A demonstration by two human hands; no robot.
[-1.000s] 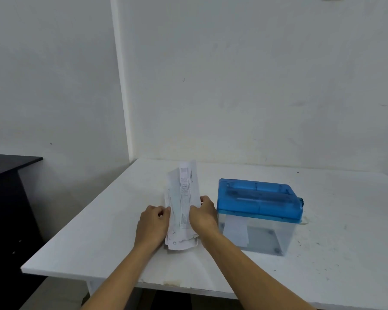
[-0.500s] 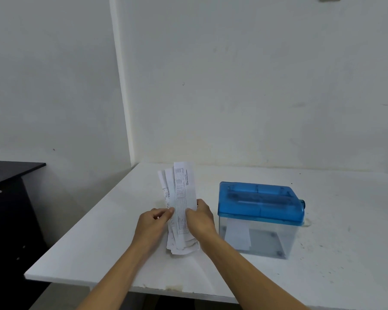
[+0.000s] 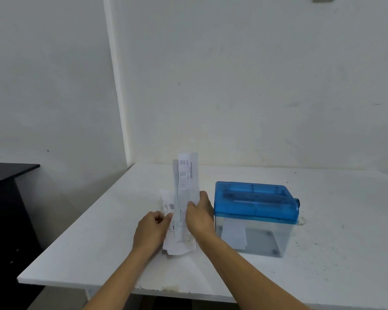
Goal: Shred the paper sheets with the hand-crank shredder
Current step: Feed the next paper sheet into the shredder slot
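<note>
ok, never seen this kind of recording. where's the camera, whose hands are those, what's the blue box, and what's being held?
There is no robot here. A person works bare-handed, and the only camera sits on their head, looking forward and down, so both arms enter from the bottom edge.

The blue-lidded box is a small paper shredder standing on a white table. Under its lid is a clear bin with a piece of paper visible inside. The stub on its right end is probably the crank mount, but I can't make out a handle.

Left of the shredder lies a pile of sheets. The left hand grips the pile's left edge. The right hand pinches one long printed sheet, raised off the pile. A dark cabinet stands at far left.
</note>
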